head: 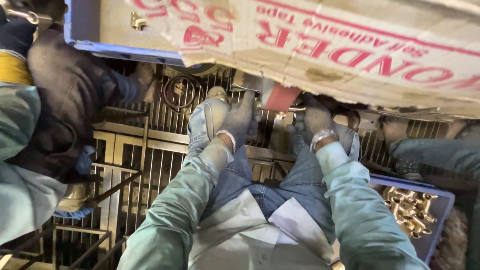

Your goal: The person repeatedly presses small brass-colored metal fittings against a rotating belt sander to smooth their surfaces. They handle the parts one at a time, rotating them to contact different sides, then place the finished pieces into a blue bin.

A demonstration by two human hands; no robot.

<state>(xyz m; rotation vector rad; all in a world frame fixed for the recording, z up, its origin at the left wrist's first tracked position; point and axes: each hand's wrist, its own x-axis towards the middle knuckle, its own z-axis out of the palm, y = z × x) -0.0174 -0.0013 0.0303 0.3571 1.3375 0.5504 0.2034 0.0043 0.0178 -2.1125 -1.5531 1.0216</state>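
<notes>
Both of the person's gloved hands work under the edge of a cardboard sheet that covers the worktop above the knees. The left hand is curled, fingers bent narrow around something at a red part just below the cardboard; what it grips is hidden, so I cannot tell whether it is closed on a piece. The right hand sits just right of the red part, closed around a thin metal rod or handle that pokes out toward the left hand.

Right of the right knee stands a blue tray with a heap of small brass fittings. One more brass fitting lies in a second blue tray, far left of the red part. From the heap, many pieces seem on hand; which are finished and which are left cannot be told.

Another person's leg and shoe rest just right of the right hand.
</notes>
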